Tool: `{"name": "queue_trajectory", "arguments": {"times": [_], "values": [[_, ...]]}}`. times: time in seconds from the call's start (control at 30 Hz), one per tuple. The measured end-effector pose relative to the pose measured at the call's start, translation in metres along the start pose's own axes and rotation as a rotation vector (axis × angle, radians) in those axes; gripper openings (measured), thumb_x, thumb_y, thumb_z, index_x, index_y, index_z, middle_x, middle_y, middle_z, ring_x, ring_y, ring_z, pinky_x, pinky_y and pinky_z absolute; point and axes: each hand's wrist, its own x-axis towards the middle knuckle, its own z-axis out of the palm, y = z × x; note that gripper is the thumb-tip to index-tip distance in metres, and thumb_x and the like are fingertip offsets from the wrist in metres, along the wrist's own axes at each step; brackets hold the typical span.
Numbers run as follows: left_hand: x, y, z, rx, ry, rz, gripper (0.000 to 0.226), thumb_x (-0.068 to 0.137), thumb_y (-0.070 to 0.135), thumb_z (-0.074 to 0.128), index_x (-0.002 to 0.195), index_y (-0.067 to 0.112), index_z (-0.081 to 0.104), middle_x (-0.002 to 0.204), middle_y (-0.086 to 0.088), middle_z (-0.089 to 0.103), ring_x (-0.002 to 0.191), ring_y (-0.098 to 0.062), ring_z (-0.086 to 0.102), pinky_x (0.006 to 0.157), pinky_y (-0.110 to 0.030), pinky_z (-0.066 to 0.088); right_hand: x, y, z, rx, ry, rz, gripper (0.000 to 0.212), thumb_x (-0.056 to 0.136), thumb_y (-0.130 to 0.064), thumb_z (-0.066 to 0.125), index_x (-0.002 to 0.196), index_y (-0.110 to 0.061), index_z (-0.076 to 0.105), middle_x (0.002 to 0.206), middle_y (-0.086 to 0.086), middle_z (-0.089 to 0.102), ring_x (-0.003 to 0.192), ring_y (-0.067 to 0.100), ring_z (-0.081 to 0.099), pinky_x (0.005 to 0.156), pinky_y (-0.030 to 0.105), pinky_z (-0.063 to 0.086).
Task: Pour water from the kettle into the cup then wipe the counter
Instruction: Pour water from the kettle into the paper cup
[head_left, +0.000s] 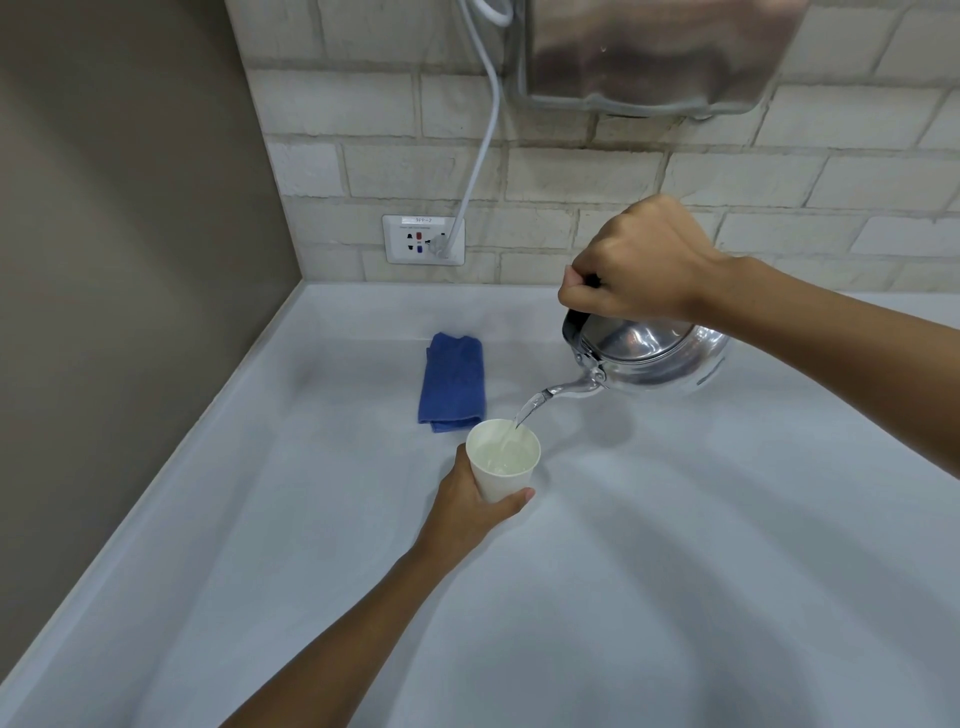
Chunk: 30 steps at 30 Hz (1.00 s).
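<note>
My right grip (636, 265) is closed on the kettle (649, 358) handle, tilting it; water streams down-left into the cup (503, 460), which my left grip (475, 493) wraps on the bench (675, 571). A blue cloth (453, 382) lies just beyond it.

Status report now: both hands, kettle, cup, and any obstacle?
Right hand grips tilted kettle, water streaming. Left hand holds cup, partly filled. Blue cloth behind the cup, untouched. No obstacle.

Cloth (453, 382): on the worktop (675, 571), toward its back left corner.
Cup (503, 460): just before the cloth.
Kettle (644, 358): right of the cloth, behind the cup.
</note>
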Motion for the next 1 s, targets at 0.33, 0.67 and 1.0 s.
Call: {"name": "queue_trajectory", "arguments": {"times": [0.33, 0.67, 1.0], "values": [[-0.001, 0.003, -0.001, -0.003, -0.001, -0.002, 0.081, 0.063, 0.037, 0.081, 0.128, 0.021, 0.036, 0.124, 0.000, 0.054, 0.108, -0.013, 0.051, 0.076, -0.009, 0.040, -0.003, -0.001, 0.007, 0.024, 0.015, 0.019, 0.037, 0.074, -0.014, 0.044, 0.040, -0.010, 0.030, 0.037, 0.007, 0.023, 0.041, 0.018, 0.016, 0.047, 0.022, 0.015], [-0.004, 0.006, -0.002, -0.006, 0.000, 0.002, 0.080, 0.063, 0.036, 0.081, 0.128, 0.018, 0.037, 0.124, -0.002, 0.054, 0.110, -0.015, 0.052, 0.087, -0.024, 0.043, -0.011, -0.006, 0.028, 0.107, 0.074, 0.087, 0.036, 0.072, -0.021, 0.038, 0.041, -0.012, 0.024, 0.037, 0.006, 0.019, 0.041, 0.019, 0.014, 0.048, 0.019, 0.008], [-0.004, 0.005, -0.002, -0.032, -0.010, -0.006, 0.079, 0.063, 0.037, 0.081, 0.126, 0.024, 0.036, 0.119, 0.006, 0.052, 0.108, -0.011, 0.050, 0.072, 0.000, 0.041, -0.031, 0.016, 0.065, 0.321, 0.076, 0.447, 0.040, 0.073, -0.029, 0.037, 0.037, -0.014, 0.028, 0.033, 0.003, 0.021, 0.037, 0.018, 0.019, 0.045, 0.020, 0.015]]}}
